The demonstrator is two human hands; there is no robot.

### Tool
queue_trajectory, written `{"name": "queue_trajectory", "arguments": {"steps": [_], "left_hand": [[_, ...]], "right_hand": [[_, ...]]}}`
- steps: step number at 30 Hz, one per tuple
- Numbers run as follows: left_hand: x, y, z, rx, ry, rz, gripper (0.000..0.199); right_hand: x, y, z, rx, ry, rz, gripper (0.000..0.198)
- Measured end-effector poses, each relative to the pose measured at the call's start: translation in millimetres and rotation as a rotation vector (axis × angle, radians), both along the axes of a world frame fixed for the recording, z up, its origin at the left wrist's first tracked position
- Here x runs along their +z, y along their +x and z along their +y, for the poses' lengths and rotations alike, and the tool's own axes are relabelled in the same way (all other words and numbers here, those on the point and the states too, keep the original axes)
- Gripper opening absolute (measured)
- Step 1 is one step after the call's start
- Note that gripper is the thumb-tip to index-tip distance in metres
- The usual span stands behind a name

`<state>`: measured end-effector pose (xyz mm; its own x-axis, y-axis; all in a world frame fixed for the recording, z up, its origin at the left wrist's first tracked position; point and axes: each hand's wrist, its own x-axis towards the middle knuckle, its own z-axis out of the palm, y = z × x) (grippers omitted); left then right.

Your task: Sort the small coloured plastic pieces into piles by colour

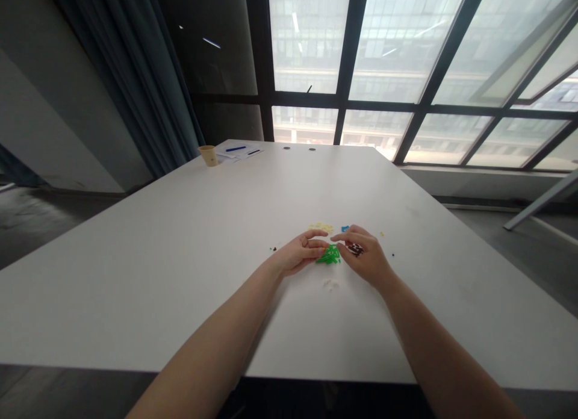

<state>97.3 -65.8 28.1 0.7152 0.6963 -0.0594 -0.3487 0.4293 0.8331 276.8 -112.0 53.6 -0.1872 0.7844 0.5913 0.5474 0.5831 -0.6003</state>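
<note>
My left hand is closed in a pinch at the left side of a pile of small green pieces. A tiny orange piece shows at its fingertips. Opposite it, my right hand bends over the pile, thumb and index finger brought close together. Whatever they may pinch is too small to make out. Dark brown pieces lie partly hidden under the right hand. Pale yellow pieces and a few blue pieces lie just beyond the hands. Whitish pieces lie nearer to me.
The white table bears a few stray bits, such as dark ones on the left and a yellow one on the right. Far left stand a tan cup and papers with a blue pen. Windows rise behind.
</note>
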Motion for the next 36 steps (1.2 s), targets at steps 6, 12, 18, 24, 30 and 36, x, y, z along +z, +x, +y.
{"name": "queue_trajectory", "arguments": {"steps": [6, 12, 18, 24, 30, 36], "left_hand": [[-5.2, 1, 3, -0.014, 0.024, -0.007, 0.044], [-3.8, 2, 2, 0.013, 0.060, 0.036, 0.040], [-3.1, 3, 1, 0.062, 0.107, 0.101, 0.037], [-1.6, 2, 3, 0.171, 0.112, 0.177, 0.040], [1.6, -11, 16, 0.472, 0.119, 0.344, 0.035], [3.6, -14, 15, 0.489, 0.100, 0.487, 0.032]], "right_hand": [[-4, -3, 0, 0.074, 0.052, -0.105, 0.013], [-7, -4, 3, 0.056, 0.031, -0.160, 0.010], [-7, -9, 3, 0.064, -0.041, -0.195, 0.007], [-6, 25, 18, -0.120, -0.074, -0.152, 0.012], [-32, 125, 46, -0.780, -0.152, -0.232, 0.021], [-62, 140, 57, -0.919, -0.451, -0.327, 0.026]]}}
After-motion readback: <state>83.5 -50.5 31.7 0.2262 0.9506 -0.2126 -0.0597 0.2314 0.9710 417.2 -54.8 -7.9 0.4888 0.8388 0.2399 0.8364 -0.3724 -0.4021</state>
